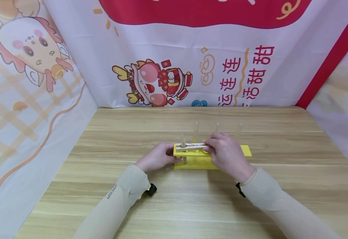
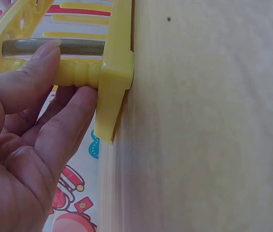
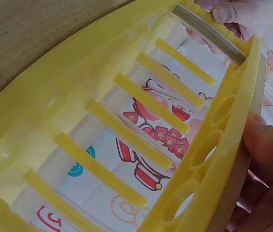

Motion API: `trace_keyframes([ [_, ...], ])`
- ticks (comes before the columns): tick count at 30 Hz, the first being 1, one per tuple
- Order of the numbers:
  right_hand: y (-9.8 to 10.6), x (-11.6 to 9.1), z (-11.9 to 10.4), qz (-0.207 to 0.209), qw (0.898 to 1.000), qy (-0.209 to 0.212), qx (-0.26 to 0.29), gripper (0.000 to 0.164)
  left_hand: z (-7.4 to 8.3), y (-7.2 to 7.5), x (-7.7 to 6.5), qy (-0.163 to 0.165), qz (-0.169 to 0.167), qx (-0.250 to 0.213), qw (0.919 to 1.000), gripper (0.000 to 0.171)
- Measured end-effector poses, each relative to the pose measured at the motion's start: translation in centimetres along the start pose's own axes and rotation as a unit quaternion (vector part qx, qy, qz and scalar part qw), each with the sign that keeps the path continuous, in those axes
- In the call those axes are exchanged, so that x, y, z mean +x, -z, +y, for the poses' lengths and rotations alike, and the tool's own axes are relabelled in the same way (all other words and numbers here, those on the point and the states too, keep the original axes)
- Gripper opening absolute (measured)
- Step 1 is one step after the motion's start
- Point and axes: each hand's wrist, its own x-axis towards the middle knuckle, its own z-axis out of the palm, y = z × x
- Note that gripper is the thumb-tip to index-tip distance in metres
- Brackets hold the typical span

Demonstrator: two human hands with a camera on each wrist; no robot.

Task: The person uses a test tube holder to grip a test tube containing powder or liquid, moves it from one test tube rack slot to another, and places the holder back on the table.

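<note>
Head view: yellow plastic test-tube rack (image 1: 246, 150) stands on light wood-grain table (image 1: 180, 212), both hands on the job.
Left hand (image 1: 158, 156): grasping rack's grooved left end post, thumb over it.
Right hand (image 1: 225, 151): pinching right part of pale wooden test-tube clamp (image 1: 189, 148).
Clamp: lengthwise along rack top, left end at clear glass tube (image 1: 183, 137); can't tell if tube is gripped.
Glass tube: upright, leftmost hole.
Rear: three more clear tubes (image 1: 196, 127), upright.

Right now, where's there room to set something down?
Bare tabletop lies left of the left hand, between the sleeves, and right of the yellow rack. The rack is crowded: that hand, the right hand, test tubes and a wooden clamp.
</note>
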Motion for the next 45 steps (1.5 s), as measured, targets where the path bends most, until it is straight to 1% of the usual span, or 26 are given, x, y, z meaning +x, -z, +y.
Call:
trace_keyframes([
  [6,0.3,0.1,-0.1,-0.001,1.0,-0.005,0.012,0.008,0.1,0.0,-0.1,0.003,0.0,-0.002,1.0,0.025],
  [10,0.8,0.2,-0.3,0.002,1.0,-0.011,0.016,0.009,0.1,0.0,0.0,0.005,-0.001,-0.004,1.0,0.026],
  [15,1.6,0.6,-0.3,0.025,0.999,0.006,0.021,0.008,0.1,0.0,0.0,0.005,0.001,-0.003,1.0,0.026],
  [21,2.9,1.1,-0.4,0.031,0.999,0.014,0.02,0.008,0.0,0.0,-0.1,-0.003,0.002,-0.006,1.0,0.027],
  [26,3.8,1.4,-0.4,0.045,0.999,0.017,0.025,0.007,0.0,0.0,-0.1,-0.008,0.004,0.002,1.0,0.022],
  [32,5.2,1.8,-0.6,0.056,0.998,0.022,0.014,0.007,0.0,0.0,0.0,-0.014,0.004,0.014,0.9998,0.019],
  [36,6.2,2.0,-0.7,0.064,0.998,0.023,0.005,0.008,-0.1,0.0,-0.1,-0.009,0.002,0.01,0.9999,0.02],
  [45,8.0,2.3,-0.9,0.081,0.996,0.027,0.002,0.009,-0.1,0.0,-0.1,0.004,0.002,0.003,1.0,0.021],
])
